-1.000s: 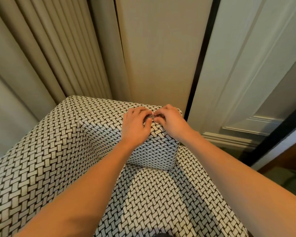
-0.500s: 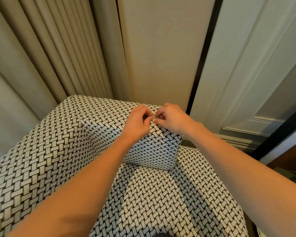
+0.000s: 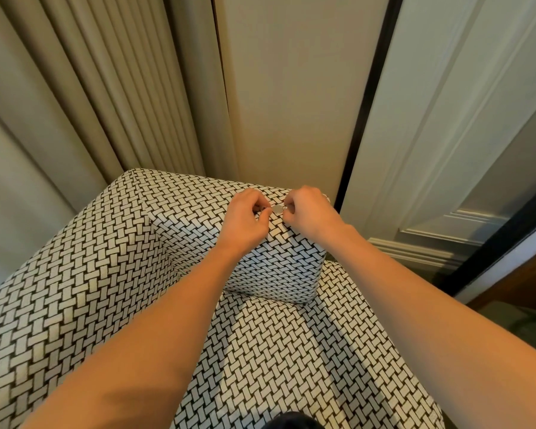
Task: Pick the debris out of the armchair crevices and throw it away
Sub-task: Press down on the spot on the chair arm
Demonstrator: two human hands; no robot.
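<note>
The armchair is covered in black-and-white woven fabric. Both my hands rest on the top of its far corner block. A small round silvery disc, like a coin, shows between them. My right hand pinches the disc's right edge with thumb and forefinger. My left hand is just left of the disc, its fingers curled closed with nothing visible in them. The seat cushion lies below my forearms, and the crevice along its back edge is partly hidden by my left arm.
Beige pleated curtains hang behind the chair on the left. A cream wall panel stands behind it, and a white panelled door with a dark frame is on the right. A strip of floor shows at right.
My hands were pressed together with fingertips touching over the corner. They have drawn slightly apart, and the silvery disc is now visible between them.
</note>
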